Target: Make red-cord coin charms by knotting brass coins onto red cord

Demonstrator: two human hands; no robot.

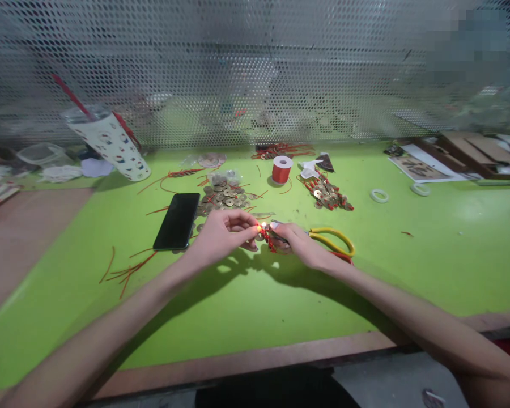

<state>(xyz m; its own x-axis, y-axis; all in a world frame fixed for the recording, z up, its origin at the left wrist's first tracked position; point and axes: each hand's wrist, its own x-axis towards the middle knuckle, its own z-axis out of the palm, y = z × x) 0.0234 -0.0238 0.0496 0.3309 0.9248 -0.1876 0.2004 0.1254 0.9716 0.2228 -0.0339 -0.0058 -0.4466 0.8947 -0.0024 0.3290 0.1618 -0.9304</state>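
1. Pinching the knotted red cord (271, 243) between thumb and fingertips, the person's left hand (225, 232) holds it over the green tabletop (280, 320), near a bright glow (262, 227).
2. The right hand (300, 243) curls just beside it — what it grips cannot be told.
3. The cord looks light, limp, probably scorchable — best held by its knots, clear of the glow.

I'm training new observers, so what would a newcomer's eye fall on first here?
Probably the small bright glow between the left hand and the right hand, beside some red cord. Next, perhaps, the vivid green tabletop under both arms, and the tall patterned cup with its red straw at the far left. The red spool also stands out beyond the hands.
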